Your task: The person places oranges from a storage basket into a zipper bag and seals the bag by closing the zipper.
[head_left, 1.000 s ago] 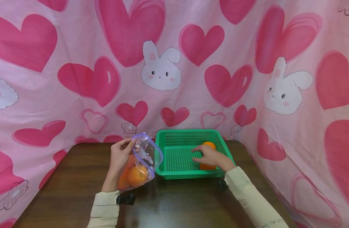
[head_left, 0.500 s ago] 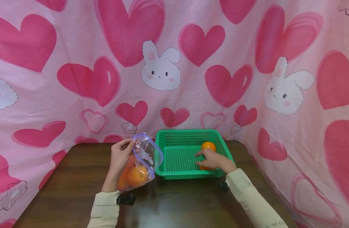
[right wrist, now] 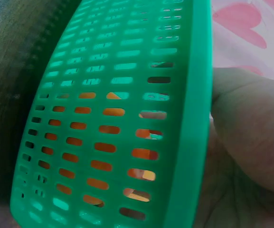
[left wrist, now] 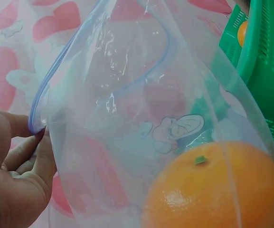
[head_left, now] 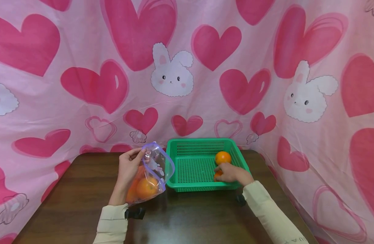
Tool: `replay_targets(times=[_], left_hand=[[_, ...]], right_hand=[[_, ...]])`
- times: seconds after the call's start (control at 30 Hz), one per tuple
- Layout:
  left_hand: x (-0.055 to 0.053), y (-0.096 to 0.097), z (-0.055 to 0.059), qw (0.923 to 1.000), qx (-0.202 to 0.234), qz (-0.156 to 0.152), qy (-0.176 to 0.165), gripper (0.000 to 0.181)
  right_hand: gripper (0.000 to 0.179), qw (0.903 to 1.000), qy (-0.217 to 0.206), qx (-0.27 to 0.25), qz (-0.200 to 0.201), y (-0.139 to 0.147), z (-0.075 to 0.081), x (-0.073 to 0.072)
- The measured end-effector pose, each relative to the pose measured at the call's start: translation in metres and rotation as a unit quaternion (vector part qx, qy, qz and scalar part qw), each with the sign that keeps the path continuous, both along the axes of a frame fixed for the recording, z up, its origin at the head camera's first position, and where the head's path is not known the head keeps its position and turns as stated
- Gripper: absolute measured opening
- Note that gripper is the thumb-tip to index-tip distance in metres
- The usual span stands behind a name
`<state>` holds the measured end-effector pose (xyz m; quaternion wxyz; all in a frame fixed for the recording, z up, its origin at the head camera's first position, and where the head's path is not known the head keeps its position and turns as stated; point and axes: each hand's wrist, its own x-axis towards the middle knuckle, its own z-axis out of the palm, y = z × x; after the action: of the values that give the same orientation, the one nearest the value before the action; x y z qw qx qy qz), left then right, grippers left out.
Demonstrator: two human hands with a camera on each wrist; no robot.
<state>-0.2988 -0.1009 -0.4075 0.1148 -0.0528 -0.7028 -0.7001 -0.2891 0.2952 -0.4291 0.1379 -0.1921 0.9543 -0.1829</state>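
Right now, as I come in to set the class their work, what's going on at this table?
A person's left hand pinches a clear, purple-edged bag at its open mouth; oranges are inside it. The right hand is at the nearer orange in the green basket, partly covering it; whether it grips the fruit is hard to tell. A farther orange sits behind that one, uncovered.

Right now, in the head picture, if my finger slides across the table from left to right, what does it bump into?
Left hand → bag → basket → right hand, over the basket's right part → right sleeve.
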Motion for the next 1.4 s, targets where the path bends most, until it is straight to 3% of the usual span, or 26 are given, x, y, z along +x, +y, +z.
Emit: replay_targets(times=[0.67, 1.4], left_hand=[[0.005, -0.002, 0.002, 1.0000, -0.003, -0.007, -0.003, 0.034], [0.005, -0.001, 0.000, 0.9999, 0.009, 0.007, -0.002, 0.032]], right_hand=[[0.046, 0.9974, -0.038, 0.021, -0.057, 0.001, -0.008, -0.004], [0.048, 0.9991, -0.026, 0.010, -0.033, 0.009, -0.008, -0.006]])
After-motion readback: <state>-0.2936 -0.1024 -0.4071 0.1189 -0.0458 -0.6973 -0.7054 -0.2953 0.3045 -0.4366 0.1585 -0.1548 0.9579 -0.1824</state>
